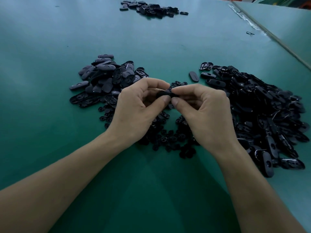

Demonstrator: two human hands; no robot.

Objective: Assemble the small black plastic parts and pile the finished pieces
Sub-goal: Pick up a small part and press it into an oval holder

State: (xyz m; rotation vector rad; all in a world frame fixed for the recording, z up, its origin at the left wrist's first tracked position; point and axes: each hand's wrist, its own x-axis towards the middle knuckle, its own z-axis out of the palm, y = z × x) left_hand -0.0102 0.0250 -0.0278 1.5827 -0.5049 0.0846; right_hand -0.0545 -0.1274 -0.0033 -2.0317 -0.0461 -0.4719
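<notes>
Fingers (165,99) round black part (163,93), axis left-right

Left hand (136,106): pinches one end of a small black oval part (164,94), thumb under, fingers curled over.
Right hand (204,111): pinches the other end.
Left pile (107,79): oval shells beside the left hand.
Right pile (262,111): larger heap of oval shells.
Small round pieces (168,137): scattered beneath both hands.
Far pile (151,8): well apart, at the far edge.
Table (42,81): green surface.
</notes>
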